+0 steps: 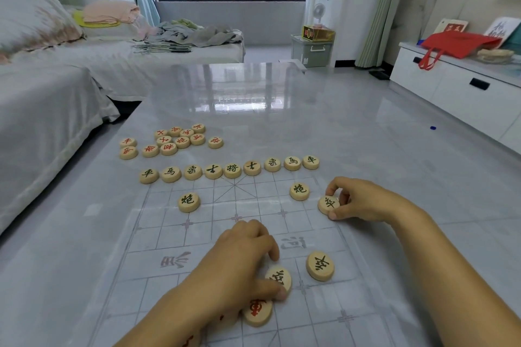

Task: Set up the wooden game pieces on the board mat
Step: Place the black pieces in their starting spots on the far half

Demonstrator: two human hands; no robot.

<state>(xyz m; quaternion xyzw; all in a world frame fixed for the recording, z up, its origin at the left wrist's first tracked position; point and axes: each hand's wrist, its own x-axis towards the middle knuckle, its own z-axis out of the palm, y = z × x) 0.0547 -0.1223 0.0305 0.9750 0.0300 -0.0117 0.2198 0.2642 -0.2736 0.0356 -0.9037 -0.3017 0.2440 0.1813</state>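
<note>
A person's right hand (363,201) pinches a black-lettered piece (328,204) between narrowed fingers at the right edge of the board mat (169,234). The left hand (242,256) curls thumb and finger round a second piece (279,277) near the mat's middle. A row of nine pieces (232,169) lines its far edge.

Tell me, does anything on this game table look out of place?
Yes. The red-lettered pieces lie bunched on the table beyond the board mat at its far-left corner, off the grid, while the black-lettered row lines up neatly along its far edge.
</note>
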